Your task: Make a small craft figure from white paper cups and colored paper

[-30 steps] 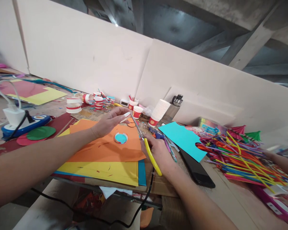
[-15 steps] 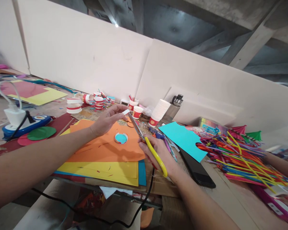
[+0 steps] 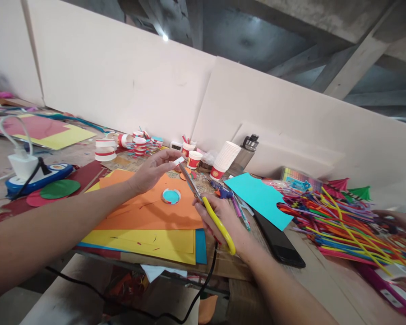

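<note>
One cup [image 3: 186,148] holding red sticks [image 3: 185,138] stands beyond the scissors [image 3: 209,211].

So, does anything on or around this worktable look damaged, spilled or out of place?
The turquoise sheet has a curved notch in its right edge and lies askew, partly over a flat black device. An orange piece sits below the table edge, away from the craft materials. I see no spilled liquid.

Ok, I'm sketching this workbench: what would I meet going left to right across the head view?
White charger adapter → green paper circle → left hand → yellow-handled scissors → turquoise paper sheet → pipe cleaners.
</note>
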Available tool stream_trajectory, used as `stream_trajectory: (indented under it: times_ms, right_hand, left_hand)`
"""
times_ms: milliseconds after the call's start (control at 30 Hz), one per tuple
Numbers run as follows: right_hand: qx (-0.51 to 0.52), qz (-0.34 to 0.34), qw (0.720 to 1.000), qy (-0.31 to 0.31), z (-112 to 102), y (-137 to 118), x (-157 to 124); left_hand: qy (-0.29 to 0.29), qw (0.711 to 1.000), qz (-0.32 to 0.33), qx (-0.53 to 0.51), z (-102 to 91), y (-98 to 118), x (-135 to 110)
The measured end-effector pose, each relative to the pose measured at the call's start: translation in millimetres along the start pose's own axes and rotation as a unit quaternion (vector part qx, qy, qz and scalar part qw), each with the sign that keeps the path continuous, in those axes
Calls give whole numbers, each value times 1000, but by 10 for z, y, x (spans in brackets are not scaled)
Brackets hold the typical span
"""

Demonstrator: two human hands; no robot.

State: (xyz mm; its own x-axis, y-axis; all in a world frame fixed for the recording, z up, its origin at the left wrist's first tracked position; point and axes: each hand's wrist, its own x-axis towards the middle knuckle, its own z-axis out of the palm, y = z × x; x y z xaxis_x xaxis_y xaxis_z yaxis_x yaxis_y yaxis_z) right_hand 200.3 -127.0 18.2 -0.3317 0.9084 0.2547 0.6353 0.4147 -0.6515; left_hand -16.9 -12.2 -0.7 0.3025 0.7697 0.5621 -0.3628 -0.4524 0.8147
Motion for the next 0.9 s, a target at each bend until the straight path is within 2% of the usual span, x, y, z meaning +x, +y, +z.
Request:
stream_trajectory:
  times_ms: [400,600,900]
  right_hand:
    - [-5,10,1000,-9,0,-24,-2]
    - [4,16,1000,1,13,-9,-1]
    - [35,79,996,-37,21,-99,-24]
  left_hand:
    - [-4,1000,4,-4,-3,1,-8]
    - [-12,998,-9,-54,45,23,1]
    - [-14,995,-30,-96,76,57,-8]
